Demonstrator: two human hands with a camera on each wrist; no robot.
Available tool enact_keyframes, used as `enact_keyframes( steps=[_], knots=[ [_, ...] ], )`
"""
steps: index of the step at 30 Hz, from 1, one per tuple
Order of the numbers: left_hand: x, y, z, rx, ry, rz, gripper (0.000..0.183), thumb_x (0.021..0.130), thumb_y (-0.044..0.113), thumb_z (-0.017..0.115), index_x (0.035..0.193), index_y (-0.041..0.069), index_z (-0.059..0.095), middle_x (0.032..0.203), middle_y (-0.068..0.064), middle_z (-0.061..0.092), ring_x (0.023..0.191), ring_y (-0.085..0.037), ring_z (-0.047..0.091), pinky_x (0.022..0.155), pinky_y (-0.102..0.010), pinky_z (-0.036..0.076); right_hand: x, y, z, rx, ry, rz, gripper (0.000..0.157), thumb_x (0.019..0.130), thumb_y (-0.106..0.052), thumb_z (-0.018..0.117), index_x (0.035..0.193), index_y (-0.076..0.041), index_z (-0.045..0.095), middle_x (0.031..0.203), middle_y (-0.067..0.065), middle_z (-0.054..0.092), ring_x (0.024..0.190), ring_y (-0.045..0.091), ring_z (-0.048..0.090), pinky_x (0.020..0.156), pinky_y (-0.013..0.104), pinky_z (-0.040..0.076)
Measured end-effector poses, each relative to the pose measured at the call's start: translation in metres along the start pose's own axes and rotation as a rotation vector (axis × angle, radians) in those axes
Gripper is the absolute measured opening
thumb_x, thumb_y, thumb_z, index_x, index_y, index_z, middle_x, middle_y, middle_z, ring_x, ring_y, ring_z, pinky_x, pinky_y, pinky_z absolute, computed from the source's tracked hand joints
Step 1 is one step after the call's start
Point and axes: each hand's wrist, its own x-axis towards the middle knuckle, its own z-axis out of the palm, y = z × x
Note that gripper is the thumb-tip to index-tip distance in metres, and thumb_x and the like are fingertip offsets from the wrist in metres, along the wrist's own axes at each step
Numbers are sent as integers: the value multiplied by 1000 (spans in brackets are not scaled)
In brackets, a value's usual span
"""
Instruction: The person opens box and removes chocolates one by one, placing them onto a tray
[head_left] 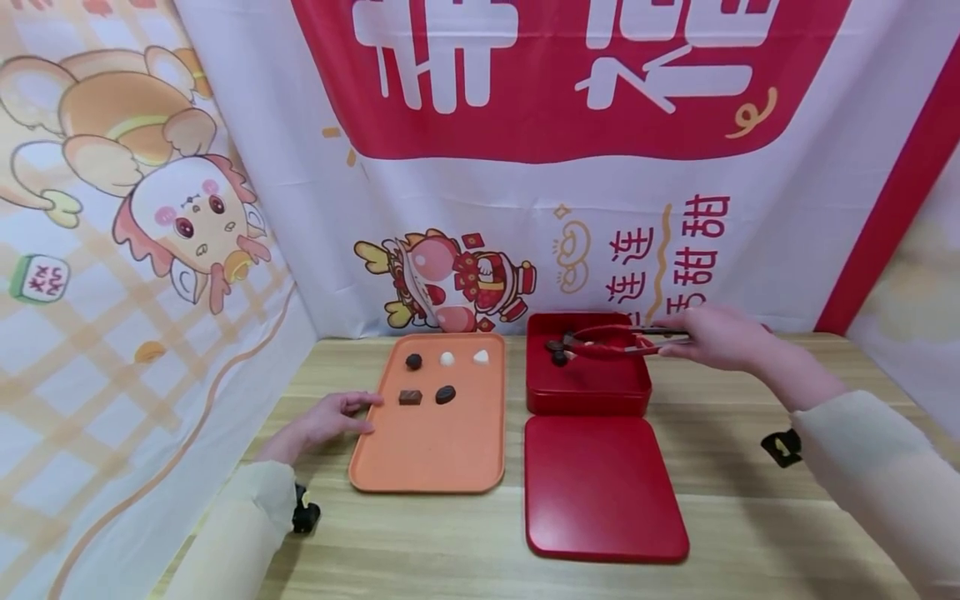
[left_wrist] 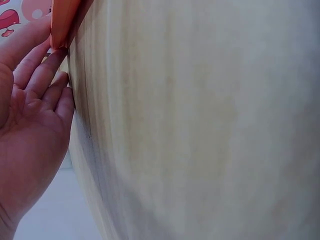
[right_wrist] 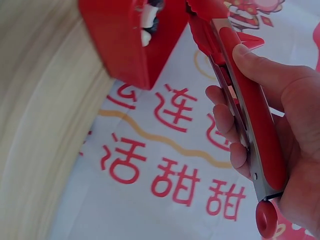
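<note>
My right hand [head_left: 708,336] grips a pair of red and metal tongs [right_wrist: 252,115], thumb on one arm and fingers around the other. In the head view their tips reach into an open red box [head_left: 588,400], over dark and white chocolates [head_left: 558,357] at its left side. Whether a piece sits between the tips I cannot tell. My left hand [head_left: 335,417] rests at the left edge of an orange tray [head_left: 438,454], fingertips touching its rim. On that tray lie a round dark chocolate [head_left: 413,362], two white pieces [head_left: 447,358], a brown block [head_left: 410,397] and a dark oval one [head_left: 446,395].
A red lid [head_left: 603,492] lies flat in front of the box, right of the tray. All stand on a wooden table [head_left: 442,542]. A printed cloth [head_left: 450,200] hangs behind the table, and another covers the left side. Both wrists wear black straps.
</note>
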Motion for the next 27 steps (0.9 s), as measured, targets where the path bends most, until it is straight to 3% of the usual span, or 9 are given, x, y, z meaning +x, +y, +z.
enact_keyframes(
  steps=[13, 20, 27],
  knots=[
    [3, -2, -1, -18, 8, -2, 53, 84, 8, 74, 132, -3, 56, 145, -27, 41, 138, -45, 26, 113, -56, 18, 8, -29, -8, -45, 59, -42, 52, 83, -30, 77, 127, -5, 65, 107, 12, 70, 83, 18, 66, 69, 39, 56],
    [1, 0, 0, -14, 4, -15, 53, 84, 10, 75, 132, -2, 56, 147, -27, 38, 138, -45, 26, 113, -56, 18, 24, -47, -1, -10, 36, -48, 50, 86, -30, 75, 129, -7, 64, 107, 11, 70, 73, 14, 62, 59, 31, 49],
    [1, -1, 1, -24, 6, -26, 54, 84, 11, 75, 133, -1, 56, 148, -26, 37, 139, -43, 24, 113, -56, 18, 43, -66, 15, -43, 8, -90, 47, 85, -28, 76, 127, -8, 65, 109, 8, 70, 90, 21, 66, 72, 35, 56]
  ],
)
